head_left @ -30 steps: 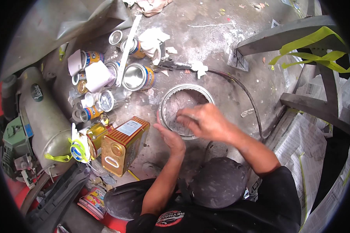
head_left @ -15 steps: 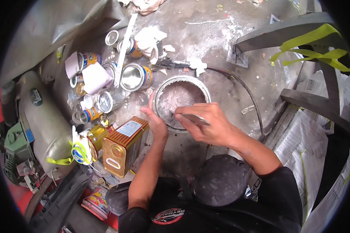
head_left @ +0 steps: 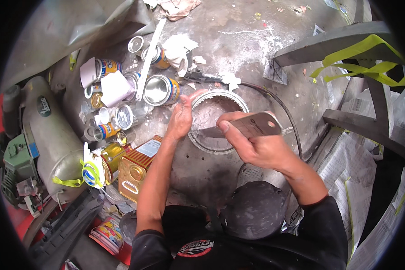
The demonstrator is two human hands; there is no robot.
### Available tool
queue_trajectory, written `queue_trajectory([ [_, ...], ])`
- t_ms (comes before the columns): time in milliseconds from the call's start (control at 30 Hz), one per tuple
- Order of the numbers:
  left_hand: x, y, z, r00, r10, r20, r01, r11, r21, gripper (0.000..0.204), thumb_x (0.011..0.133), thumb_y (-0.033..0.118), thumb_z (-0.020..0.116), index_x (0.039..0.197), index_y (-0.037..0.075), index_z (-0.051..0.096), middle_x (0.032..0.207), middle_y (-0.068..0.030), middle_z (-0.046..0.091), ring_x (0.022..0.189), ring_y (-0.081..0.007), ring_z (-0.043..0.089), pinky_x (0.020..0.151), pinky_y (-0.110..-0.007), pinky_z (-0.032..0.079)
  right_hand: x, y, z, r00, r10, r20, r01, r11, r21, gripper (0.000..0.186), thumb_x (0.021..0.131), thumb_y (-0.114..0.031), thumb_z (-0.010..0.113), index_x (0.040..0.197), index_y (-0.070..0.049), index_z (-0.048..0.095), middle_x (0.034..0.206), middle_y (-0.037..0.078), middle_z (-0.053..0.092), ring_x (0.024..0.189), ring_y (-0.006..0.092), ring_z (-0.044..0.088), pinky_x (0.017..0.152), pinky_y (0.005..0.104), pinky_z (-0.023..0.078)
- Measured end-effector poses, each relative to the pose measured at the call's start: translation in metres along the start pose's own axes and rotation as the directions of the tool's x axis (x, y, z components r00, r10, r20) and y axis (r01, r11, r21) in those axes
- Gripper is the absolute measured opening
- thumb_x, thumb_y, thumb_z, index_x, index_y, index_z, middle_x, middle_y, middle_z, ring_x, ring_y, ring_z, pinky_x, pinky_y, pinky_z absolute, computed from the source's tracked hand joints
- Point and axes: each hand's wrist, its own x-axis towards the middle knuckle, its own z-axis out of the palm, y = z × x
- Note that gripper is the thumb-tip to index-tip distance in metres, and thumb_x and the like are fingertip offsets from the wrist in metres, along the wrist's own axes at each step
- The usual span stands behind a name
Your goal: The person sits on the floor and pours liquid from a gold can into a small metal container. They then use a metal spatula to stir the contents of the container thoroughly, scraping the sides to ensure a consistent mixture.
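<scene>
My right hand (head_left: pixel 254 148) grips a flat metal spreader (head_left: pixel 256 125) with a hole at one end; its other end reaches into an open round tin (head_left: pixel 240 101) of pinkish-grey paste (head_left: pixel 209 112). At the tin's left side, my left hand (head_left: pixel 181 116) is open, fingers extended along the outside near the rim. A tall rectangular gold-and-red can (head_left: pixel 132 177) lies just left of my left forearm, and an open silver paint can (head_left: pixel 155 90) is beyond that hand.
Cluttered cans, cups and paper (head_left: pixel 114 85) cover the floor at left, beside an olive compressor tank (head_left: pixel 54 135). A black hose (head_left: pixel 283 103) curves behind the tin. A grey stand (head_left: pixel 360 117) with yellow-green tape and newspaper (head_left: pixel 337 180) is at right.
The spreader has risen into clearer view, tilted rightward in my right hand. My left hand has moved upward along the tin's left side, and its forearm now partly covers the gold can.
</scene>
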Motion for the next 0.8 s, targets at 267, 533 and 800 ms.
queue_trajectory([
  [267, 0.008, 0.009, 0.002, 0.997, -0.004, 0.077, -0.001, 0.998, 0.06, 0.092, 0.098, 0.067, 0.007, 0.132, -0.004, 0.056, 0.126, -0.0163, 0.063, 0.121, -0.0234, 0.056, 0.109, -0.036, 0.039, -0.011, 0.058, 0.035, 0.996, -0.085, -0.006, 0.084, 0.99, -0.117, 0.011, 0.093, -0.011, 0.065, 0.099, -0.002, 0.069, 0.062, 0.005, 0.062, 0.052, 0.0132, 0.058, 0.05, 0.029, 0.046],
  [533, 0.007, 0.007, 0.009, 0.998, 0.03, 0.055, -0.026, 0.996, -0.082, 0.087, 0.1, 0.064, 0.008, 0.13, 0.0, 0.059, 0.12, -0.0147, 0.067, 0.117, -0.0225, 0.059, 0.104, -0.036, 0.042, -0.015, 0.007, 0.012, 0.976, -0.052, -0.21, 0.07, 0.994, 0.081, 0.013, 0.097, -0.009, 0.061, 0.101, 0.001, 0.066, 0.071, -0.002, 0.061, 0.059, 0.0057, 0.053, 0.053, 0.023, 0.043],
  [800, 0.01, 0.008, 0.007, 0.995, -0.01, 0.098, 0.006, 0.999, 0.041, 0.089, 0.098, 0.066, 0.006, 0.131, 0.003, 0.059, 0.123, -0.0162, 0.066, 0.12, -0.0256, 0.058, 0.107, -0.036, 0.039, -0.032, 0.035, 0.04, 0.994, 0.11, 0.006, -0.11, 0.994, 0.008, 0.009, 0.086, -0.009, 0.064, 0.092, -0.002, 0.066, 0.073, 0.021, 0.065, 0.062, 0.0406, 0.064, 0.055, 0.0457, 0.051],
])
